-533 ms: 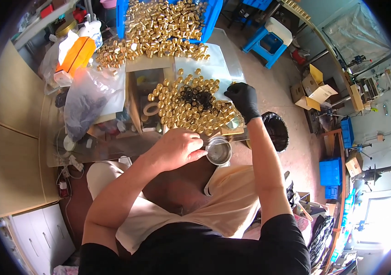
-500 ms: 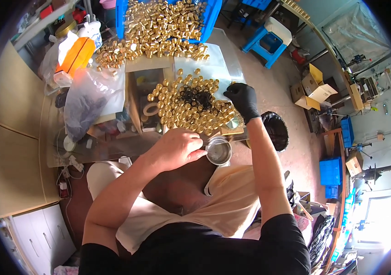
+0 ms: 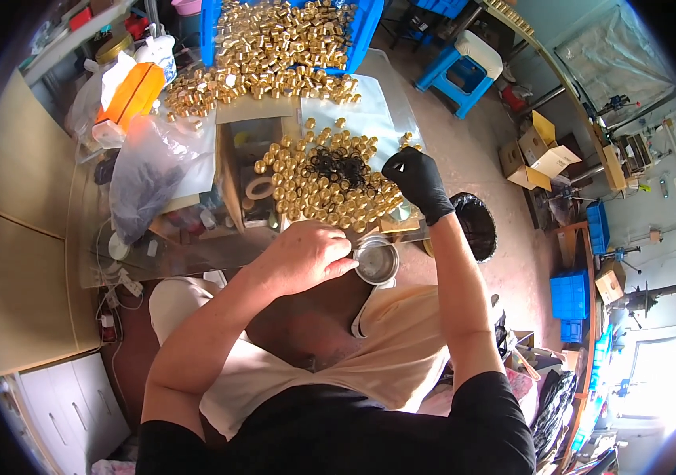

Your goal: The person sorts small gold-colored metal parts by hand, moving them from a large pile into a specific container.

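My left hand (image 3: 310,252), bare, rests at the table's near edge with its fingers curled and the thumb beside the rim of a small round metal cup (image 3: 377,263). Whatever those fingers hold, if anything, is hidden. In a black glove, my right hand (image 3: 417,180) is closed in a pinch at the right side of a spread of small brass caps (image 3: 290,186). Too little shows between its fingertips to name. On top of the caps lies a heap of thin black rings (image 3: 336,168). A few brass caps (image 3: 407,140) sit just beyond the gloved hand.
A blue crate (image 3: 363,39) full of brass pieces stands at the table's far side, with more spilled before it. An orange tissue box (image 3: 133,93) and a clear plastic bag (image 3: 148,166) lie left. Right of the table are a black-lined bin (image 3: 476,226) and a blue stool (image 3: 457,79).
My right hand has drawn slightly nearer and to the left, uncovering a few brass caps beyond it. My left hand stays in place.
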The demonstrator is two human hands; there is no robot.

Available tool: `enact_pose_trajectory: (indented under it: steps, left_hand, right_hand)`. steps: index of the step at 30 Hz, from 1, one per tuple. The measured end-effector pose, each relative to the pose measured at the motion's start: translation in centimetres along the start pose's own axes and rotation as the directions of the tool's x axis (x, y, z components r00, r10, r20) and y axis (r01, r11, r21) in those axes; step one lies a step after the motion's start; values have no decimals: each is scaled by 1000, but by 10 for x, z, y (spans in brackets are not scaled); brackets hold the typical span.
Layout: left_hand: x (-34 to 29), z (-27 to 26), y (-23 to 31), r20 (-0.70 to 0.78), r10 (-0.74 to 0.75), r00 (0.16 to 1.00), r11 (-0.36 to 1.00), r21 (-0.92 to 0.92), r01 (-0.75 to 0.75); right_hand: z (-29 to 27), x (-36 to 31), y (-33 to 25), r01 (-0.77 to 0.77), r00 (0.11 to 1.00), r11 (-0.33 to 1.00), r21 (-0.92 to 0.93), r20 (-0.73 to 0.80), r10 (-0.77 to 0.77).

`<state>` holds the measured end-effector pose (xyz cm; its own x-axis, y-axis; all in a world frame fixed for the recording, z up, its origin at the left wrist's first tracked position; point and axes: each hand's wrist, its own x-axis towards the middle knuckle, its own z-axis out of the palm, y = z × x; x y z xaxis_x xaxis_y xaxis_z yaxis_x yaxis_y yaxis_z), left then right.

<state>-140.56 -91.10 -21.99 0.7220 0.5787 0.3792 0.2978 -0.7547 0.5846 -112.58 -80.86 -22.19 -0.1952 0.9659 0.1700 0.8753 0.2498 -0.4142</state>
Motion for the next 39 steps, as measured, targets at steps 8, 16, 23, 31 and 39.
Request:
enact_pose_trajectory:
  steps: [8,16,23,31,39]
  left_hand:
    - [-1,-1,-2,-18,10,1000,1000,-5,-10]
    - [1,-3,0,1,10,1000,1000,5,-10]
    - [0,-2,0,8,-2,1000,1000,2,2]
    - [1,-4,0,3,8,1000,1000,11,-8]
    - [0,1,-1,2,-4,1000,1000,17,4]
  right_hand:
    - [-8,-2,-4,3,1000,997,71,23,-5]
    - [-10,-3,6,18,999,995,98,32,-21]
    - [11,2,-4,87,994,996,29,-67,-85]
    - [11,8,6,71,997,997,43,-28,-70]
    - [12,26,32,-113,988,991,77,-93,120]
